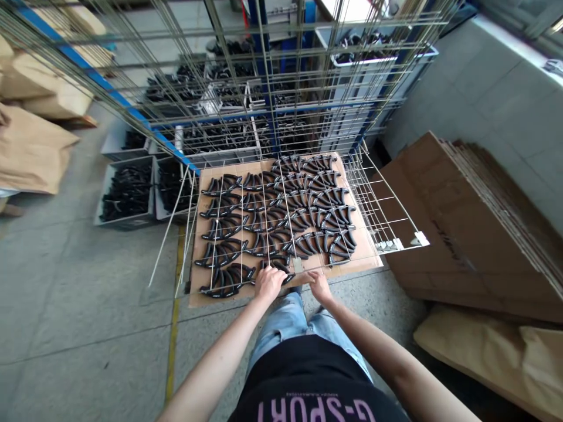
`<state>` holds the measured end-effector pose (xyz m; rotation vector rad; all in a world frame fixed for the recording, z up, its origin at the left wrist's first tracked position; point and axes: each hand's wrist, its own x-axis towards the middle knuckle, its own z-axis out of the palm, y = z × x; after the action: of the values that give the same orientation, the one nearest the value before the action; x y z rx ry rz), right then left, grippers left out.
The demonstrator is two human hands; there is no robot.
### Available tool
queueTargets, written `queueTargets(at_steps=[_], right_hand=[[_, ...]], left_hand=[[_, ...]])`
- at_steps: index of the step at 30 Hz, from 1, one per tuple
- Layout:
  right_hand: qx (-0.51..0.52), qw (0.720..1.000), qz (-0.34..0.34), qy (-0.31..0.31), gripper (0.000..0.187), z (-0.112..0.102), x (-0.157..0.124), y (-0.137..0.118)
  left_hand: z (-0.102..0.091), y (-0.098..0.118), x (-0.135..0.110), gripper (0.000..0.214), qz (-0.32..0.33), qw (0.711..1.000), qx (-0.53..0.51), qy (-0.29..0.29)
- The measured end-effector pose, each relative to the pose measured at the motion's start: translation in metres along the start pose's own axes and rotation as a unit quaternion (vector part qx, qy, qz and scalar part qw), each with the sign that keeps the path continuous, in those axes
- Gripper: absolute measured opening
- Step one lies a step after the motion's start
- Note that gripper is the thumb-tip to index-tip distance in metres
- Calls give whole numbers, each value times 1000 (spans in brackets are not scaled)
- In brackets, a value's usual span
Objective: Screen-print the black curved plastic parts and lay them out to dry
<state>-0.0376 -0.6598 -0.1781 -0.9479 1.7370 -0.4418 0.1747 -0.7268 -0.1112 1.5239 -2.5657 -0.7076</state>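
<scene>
A brown cardboard sheet (373, 258) lies in front of me, covered with rows of curved black handle-like pieces (224, 225). Thin wires of a rack shelf (290, 225) cross above them. At the sheet's front edge, my left hand (270, 283) has its fingers curled beside the nearest black pieces; what it grips is hidden. To its right, my right hand (319, 286) is closed at the front edge, by the shelf's front wire and the cardboard; I cannot make out which it holds. A small pale tag (298, 265) sits between the hands.
Behind the shelf rises a wire rack with blue posts (266, 76). Grey crates (127, 193) of black pieces stand behind and left. Flat cardboard sheets (484, 223) lean at right, above brown paper sacking (492, 351). More brown sacks (35, 146) lie far left.
</scene>
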Motion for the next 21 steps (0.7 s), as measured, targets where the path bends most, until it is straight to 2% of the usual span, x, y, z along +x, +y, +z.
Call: queueTargets(at_steps=[6, 10, 13, 17, 19, 21], right_hand=[[-116, 980, 133, 92, 52, -80, -61, 63], [-122, 954, 212, 172, 48, -142, -93, 101], [-106, 932, 251, 238, 43, -193, -110, 130], [-88, 903, 277, 317, 42, -281, -118, 170], [-85, 892, 276, 349, 42, -338, -113, 191], [-87, 882, 269, 376, 42, -404, -101, 212]], left_hand=[[3, -3, 1, 32, -9, 1000, 0, 22], [4, -2, 8, 39, 33, 998, -9, 46], [13, -1, 28, 45, 60, 994, -45, 76], [23, 21, 75, 50, 81, 990, -66, 91], [25, 46, 104, 49, 87, 988, -76, 101], [29, 81, 135, 46, 87, 986, -91, 111]])
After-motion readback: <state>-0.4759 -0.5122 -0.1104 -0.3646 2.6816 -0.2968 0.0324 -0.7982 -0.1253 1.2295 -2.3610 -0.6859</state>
